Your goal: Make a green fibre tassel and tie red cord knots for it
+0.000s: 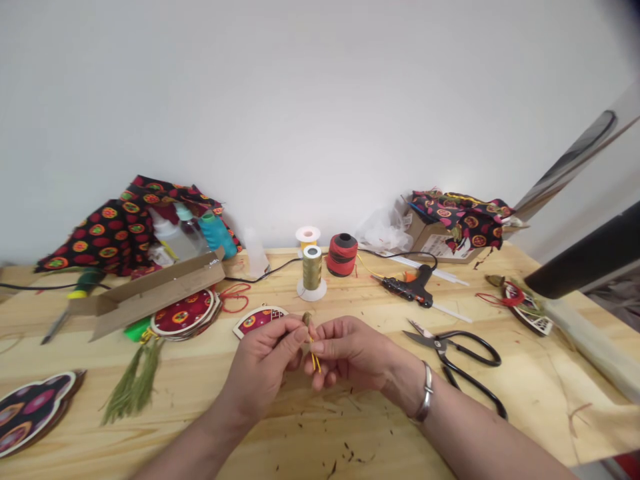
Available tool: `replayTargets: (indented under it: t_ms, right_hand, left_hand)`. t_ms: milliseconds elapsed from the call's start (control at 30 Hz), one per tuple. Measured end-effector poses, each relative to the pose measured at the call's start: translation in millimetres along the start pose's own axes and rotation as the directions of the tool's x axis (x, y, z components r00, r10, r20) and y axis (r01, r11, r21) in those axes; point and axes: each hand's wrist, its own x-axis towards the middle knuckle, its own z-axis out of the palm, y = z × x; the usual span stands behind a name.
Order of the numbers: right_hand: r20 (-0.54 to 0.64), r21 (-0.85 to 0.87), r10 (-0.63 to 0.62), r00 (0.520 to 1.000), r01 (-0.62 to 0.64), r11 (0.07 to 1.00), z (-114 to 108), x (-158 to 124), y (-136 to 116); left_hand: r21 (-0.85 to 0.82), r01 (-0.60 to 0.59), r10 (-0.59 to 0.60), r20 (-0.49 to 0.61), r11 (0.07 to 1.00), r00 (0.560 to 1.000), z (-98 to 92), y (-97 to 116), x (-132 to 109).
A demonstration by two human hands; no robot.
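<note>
Your left hand [263, 360] pinches a small olive thread bundle [307, 319] narrowly, your right hand [350, 353] the yellow cords [315, 360] below it, above the wooden table [380, 433]. Step in hand: fingertip work; next, keep both pinches steady.

Nothing on this workbench can actually be read from here. A white label [439, 246] on the side of the cardboard carton [419, 233] carries lines of small dark print and what could be a barcode, but all of it is too small to make out. The plastic bottle [173, 238] at the far left has a label with a yellow mark, also illegible.
</note>
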Motion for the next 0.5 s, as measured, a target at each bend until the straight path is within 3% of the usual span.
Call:
replayTargets:
  t_ms: [267, 500]
  right_hand:
    - [-0.089, 0.009, -0.004, 0.996, 0.004, 1.000, 2.9, -1.0, -2.6]
    - [-0.210, -0.153, -0.047, 0.977, 0.014, 0.988, 3.2, -4.2, -5.6]
  left_hand:
    - [0.072, -0.051, 0.057, -0.087, 0.996, 0.995, -2.2, -2.5, 0.8]
    - [0.137, -0.069, 0.097, -0.210, 0.988, 0.973, -0.3, 2.6, 1.8]
